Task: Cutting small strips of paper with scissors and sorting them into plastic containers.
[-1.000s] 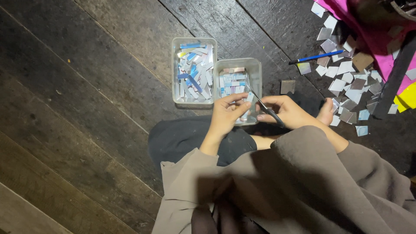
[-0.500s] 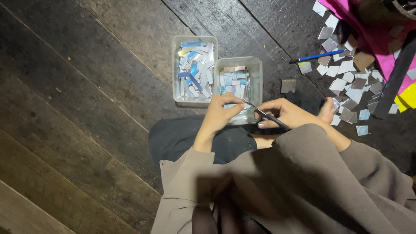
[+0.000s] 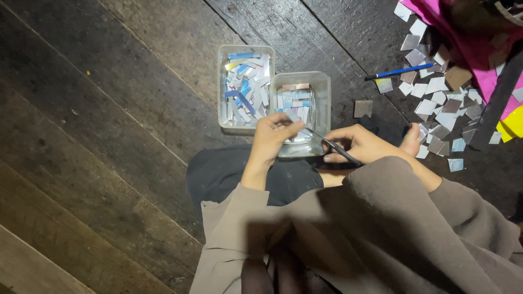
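Observation:
My left hand (image 3: 272, 137) pinches a small shiny strip (image 3: 295, 118) over the near clear plastic box (image 3: 322, 87). My right hand (image 3: 364, 144) grips dark scissors (image 3: 330, 146), whose blades point left towards the strip and reach it. That box holds short shiny strips in silver, blue and pink. A second clear box (image 3: 222, 81) beside it on the left is filled with longer silver and blue strips. Both hands hover just above my lap, at the near rim of the right-hand box.
I sit on dark wooden floorboards (image 3: 109, 109). Several shiny square cut pieces (image 3: 436, 103) lie scattered at the right, with a blue pencil (image 3: 397, 71) and one dark square (image 3: 362, 108). Pink sheet material (image 3: 468, 38) and a yellow piece (image 3: 512, 122) lie at the top right.
My left hand has lifted slightly towards the boxes with the strip. The scissors have closed in on the strip from the right.

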